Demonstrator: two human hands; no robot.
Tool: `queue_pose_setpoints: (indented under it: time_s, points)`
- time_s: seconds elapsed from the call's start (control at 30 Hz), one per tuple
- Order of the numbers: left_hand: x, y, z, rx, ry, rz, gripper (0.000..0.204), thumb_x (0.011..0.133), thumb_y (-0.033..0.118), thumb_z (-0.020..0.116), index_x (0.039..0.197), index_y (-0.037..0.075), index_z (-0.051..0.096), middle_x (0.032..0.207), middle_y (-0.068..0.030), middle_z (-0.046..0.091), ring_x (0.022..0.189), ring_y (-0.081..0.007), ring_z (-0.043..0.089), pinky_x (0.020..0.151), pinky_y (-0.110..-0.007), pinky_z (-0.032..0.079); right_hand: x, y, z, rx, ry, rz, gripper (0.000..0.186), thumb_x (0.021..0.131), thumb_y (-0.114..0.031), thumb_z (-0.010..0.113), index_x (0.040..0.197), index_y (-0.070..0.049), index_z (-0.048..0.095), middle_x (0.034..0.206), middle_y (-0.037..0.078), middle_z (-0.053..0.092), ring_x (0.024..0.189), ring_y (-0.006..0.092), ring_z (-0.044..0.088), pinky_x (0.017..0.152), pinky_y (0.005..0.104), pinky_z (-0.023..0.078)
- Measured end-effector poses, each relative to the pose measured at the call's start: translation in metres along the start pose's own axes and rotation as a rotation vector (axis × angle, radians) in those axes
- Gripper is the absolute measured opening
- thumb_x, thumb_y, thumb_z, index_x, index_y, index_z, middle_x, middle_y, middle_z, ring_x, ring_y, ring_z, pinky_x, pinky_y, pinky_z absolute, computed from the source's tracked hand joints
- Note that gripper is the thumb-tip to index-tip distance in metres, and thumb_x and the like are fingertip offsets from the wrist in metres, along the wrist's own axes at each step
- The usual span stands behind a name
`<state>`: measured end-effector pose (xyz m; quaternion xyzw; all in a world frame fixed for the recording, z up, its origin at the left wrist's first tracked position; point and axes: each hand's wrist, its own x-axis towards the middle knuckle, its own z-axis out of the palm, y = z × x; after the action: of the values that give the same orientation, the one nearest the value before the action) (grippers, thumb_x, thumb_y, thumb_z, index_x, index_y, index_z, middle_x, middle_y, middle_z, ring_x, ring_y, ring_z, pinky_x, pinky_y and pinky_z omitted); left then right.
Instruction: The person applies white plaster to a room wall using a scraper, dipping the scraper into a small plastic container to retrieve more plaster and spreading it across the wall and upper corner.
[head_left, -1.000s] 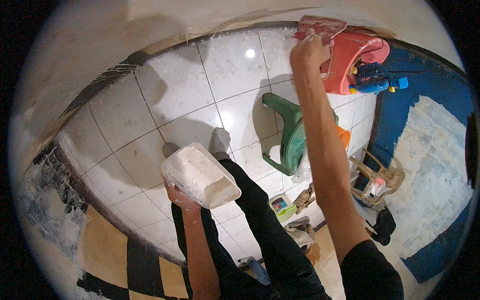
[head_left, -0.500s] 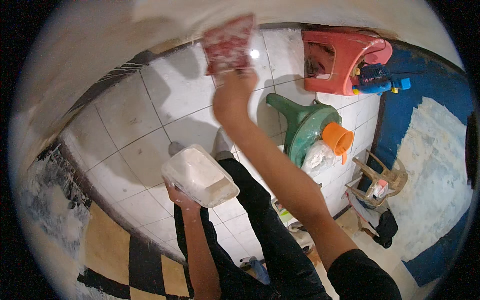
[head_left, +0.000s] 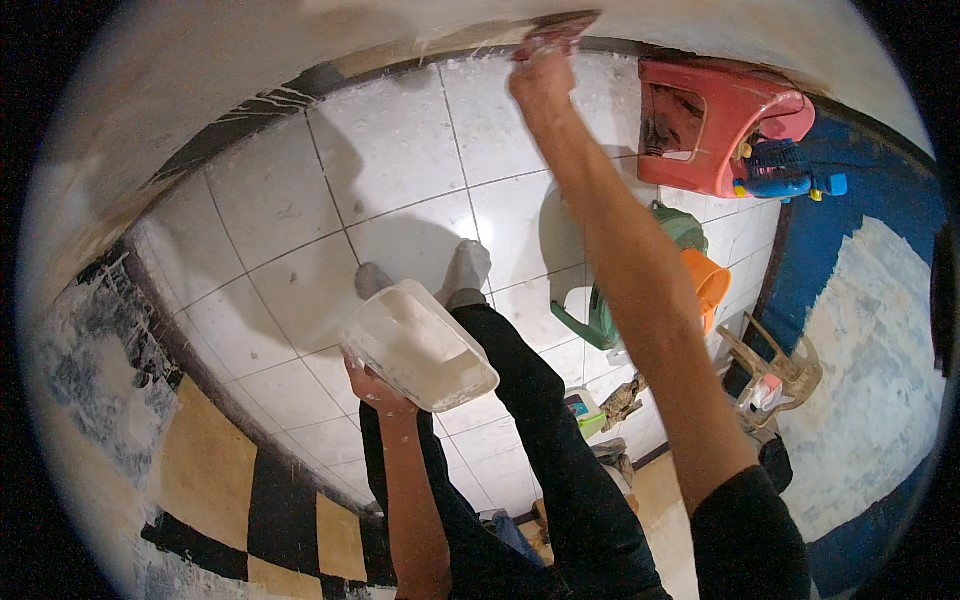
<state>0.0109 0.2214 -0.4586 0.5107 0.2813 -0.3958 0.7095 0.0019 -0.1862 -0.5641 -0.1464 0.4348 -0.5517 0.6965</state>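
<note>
My right hand reaches far forward, its fingers closed round a wide red putty scraper smeared with white. The scraper is at the low part of the pale wall, just above the dark strip along the floor; it appears edge-on and blurred. Close to my body, my left hand grips the side of a white rectangular plastic tub. Whitish paste coats the inside of this tub, which is tilted so that I see into it. White smears mark the left fingers.
A pink-red plastic chair lies at the far right with a blue bottle. Behind my right forearm are a green plastic stool and an orange mug. A beige chair stands by the blue wall. My feet are on white tiles.
My right hand has swung forward and to the right with the scraper, from over the tiles up to the wall. The scraper's face has turned edge-on. The tub stays in my left hand.
</note>
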Motion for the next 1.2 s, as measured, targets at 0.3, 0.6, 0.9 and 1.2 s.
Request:
queue_pose_setpoints:
  time_s: [0.3, 0.6, 0.9, 1.2]
  points:
    - [-0.008, 0.004, 0.011, -0.181, -0.103, -0.095, 0.054, 0.088, 0.045, 0.028, 0.124, 0.006, 0.037, 0.123, -0.0137, 0.042, 0.111, -0.0315, 0.043, 0.093, -0.046, 0.037, -0.094, -0.022, -0.032, -0.113, -0.055, 0.216, 0.02, 0.081, 0.002, 0.044, 0.101, -0.001, 0.046, 0.099, 0.013, 0.054, 0.085, 0.0264, 0.055, 0.084, 0.045, 0.044]
    - [-0.001, -0.003, 0.024, -0.284, -0.297, -0.099, 0.056, 0.088, 0.045, 0.027, 0.125, 0.004, 0.035, 0.124, -0.0147, 0.041, 0.11, -0.0321, 0.044, 0.093, -0.046, 0.037, 0.071, -0.199, -0.021, -0.417, -0.578, 0.116, 0.033, 0.087, -0.016, 0.038, 0.101, 0.012, 0.047, 0.102, 0.021, 0.055, 0.094, 0.0297, 0.054, 0.08, 0.0357, 0.048]
    - [-0.002, 0.002, 0.023, -0.192, -0.214, -0.038, 0.048, 0.089, 0.037, 0.029, 0.121, 0.002, 0.037, 0.12, -0.0162, 0.043, 0.108, -0.0313, 0.046, 0.089, -0.044, 0.042, -0.033, -0.195, 0.001, -0.609, -0.346, 0.204, 0.029, 0.079, -0.011, 0.047, 0.102, 0.008, 0.048, 0.102, 0.023, 0.056, 0.093, 0.027, 0.056, 0.076, 0.0302, 0.047]
    - [-0.002, 0.004, 0.032, -0.209, -0.09, -0.073, 0.048, 0.089, 0.038, 0.028, 0.121, 0.003, 0.038, 0.12, -0.0161, 0.043, 0.106, -0.0316, 0.047, 0.088, -0.045, 0.042, 0.044, -0.138, 0.021, -0.45, -0.073, 0.357, 0.021, 0.08, 0.001, 0.035, 0.095, 0.006, 0.049, 0.086, 0.02, 0.056, 0.079, 0.0276, 0.058, 0.07, 0.0366, 0.052]
